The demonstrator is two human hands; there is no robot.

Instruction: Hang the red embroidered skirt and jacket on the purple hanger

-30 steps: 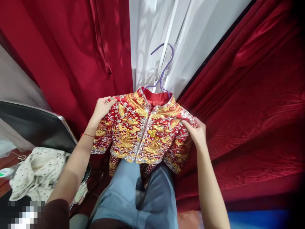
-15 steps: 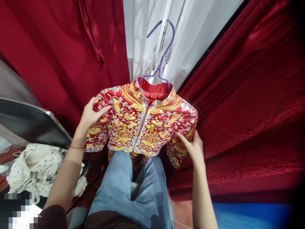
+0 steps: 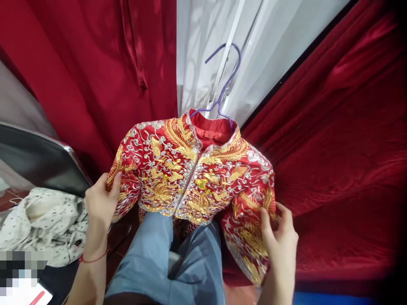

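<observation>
A red jacket point(image 3: 193, 169) with gold and silver embroidery lies spread over my knees in blue jeans point(image 3: 165, 258), its collar on a purple wire hanger point(image 3: 224, 84). My left hand point(image 3: 100, 205) grips the edge of the jacket's left sleeve, thumb on top. My right hand point(image 3: 280, 241) pinches the lower part of the right sleeve, fingers curled around the cloth.
Red curtains point(image 3: 333, 140) hang on both sides with white cloth point(image 3: 210, 55) between them. A dark chair point(image 3: 38, 156) at the left carries a crumpled white dotted garment point(image 3: 41, 222). Red fabric covers the floor at the right.
Both hands have slid down from the jacket's shoulders to the sleeve ends, and the sleeves are spread wider. The hanger hook stays at the top.
</observation>
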